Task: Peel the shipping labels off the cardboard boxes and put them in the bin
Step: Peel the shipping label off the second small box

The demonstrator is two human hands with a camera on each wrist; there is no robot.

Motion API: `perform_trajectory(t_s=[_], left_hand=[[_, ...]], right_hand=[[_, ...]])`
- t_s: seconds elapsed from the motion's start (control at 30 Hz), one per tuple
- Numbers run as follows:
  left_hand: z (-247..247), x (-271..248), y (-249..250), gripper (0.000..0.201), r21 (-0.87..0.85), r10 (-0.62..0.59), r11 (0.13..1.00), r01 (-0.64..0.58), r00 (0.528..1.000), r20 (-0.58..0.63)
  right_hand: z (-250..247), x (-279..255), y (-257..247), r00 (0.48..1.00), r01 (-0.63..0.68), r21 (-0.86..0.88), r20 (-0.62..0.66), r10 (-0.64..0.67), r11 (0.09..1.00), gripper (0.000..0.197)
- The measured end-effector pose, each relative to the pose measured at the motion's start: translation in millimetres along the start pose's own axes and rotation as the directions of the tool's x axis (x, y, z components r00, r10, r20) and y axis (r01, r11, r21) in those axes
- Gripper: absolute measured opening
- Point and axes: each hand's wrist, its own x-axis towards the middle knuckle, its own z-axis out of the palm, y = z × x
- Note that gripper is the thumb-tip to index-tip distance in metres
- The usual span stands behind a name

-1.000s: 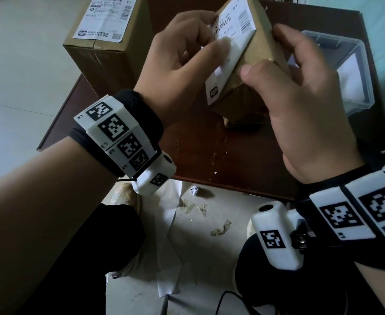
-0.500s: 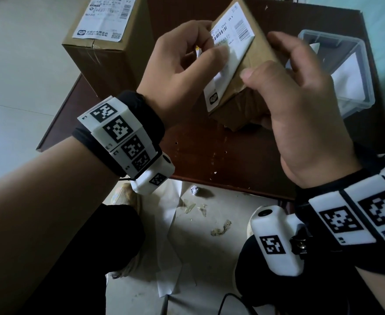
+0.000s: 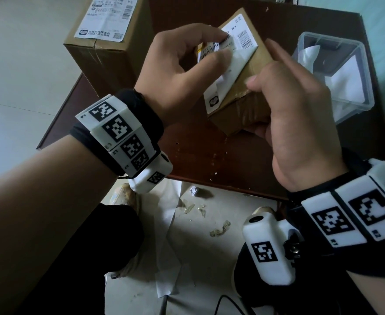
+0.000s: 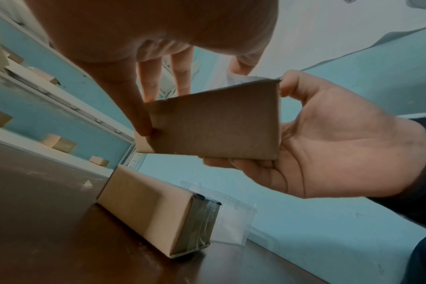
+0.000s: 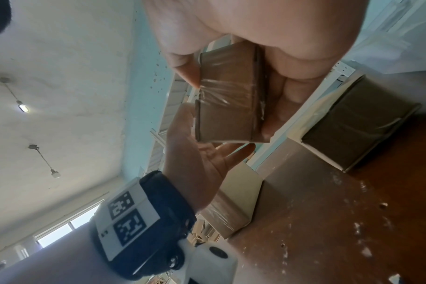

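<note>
Label (image 3: 226, 64) part-lifted from box (image 3: 239, 105), raised above the desk (image 3: 209, 160) centre, tilted so the label faces up. Right hand (image 3: 300, 123) clamped round the box's right side, presumably as anchor. Left hand (image 3: 180, 71) pinching the label's loose left edge for peeling. Bin (image 3: 346, 105) at the far right corner; second box (image 3: 109, 48) at the far left edge.

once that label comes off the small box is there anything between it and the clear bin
Nothing visible blocks it. The left hand is working at the shipping label on the small box, which the right hand holds above the table. The clear bin stands open-topped just right of the box.
</note>
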Motion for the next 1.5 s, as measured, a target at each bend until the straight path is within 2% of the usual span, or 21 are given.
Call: perform_trajectory(t_s=[0.17, 0.43, 0.97, 1.5], left_hand=[[-1, -2, -2, 0.042, 0.028, -0.007, 1.0, 0.007, 1.0, -0.007], [1, -3, -3, 0.037, 0.048, -0.024, 0.999, 0.024, 1.0, -0.015], [-3, -2, -2, 0.036, 0.057, -0.022, 0.998, 0.023, 0.999, -0.024], [-3, -2, -3, 0.032, 0.061, -0.014, 0.998, 0.015, 1.0, -0.026]], right_hand=[[-2, 0, 0, 1.0, -0.024, -0.007, 0.018, 0.024, 1.0, 0.027], [-4, 4, 4, 0.999, -0.048, 0.0, 0.013, 0.048, 0.999, 0.034], [-7, 4, 9, 0.992, 0.103, -0.1, 0.086, -0.094, 0.99, 0.034], [-7, 4, 11, 0.989, 0.119, -0.11, 0.099, -0.109, 0.987, 0.031]])
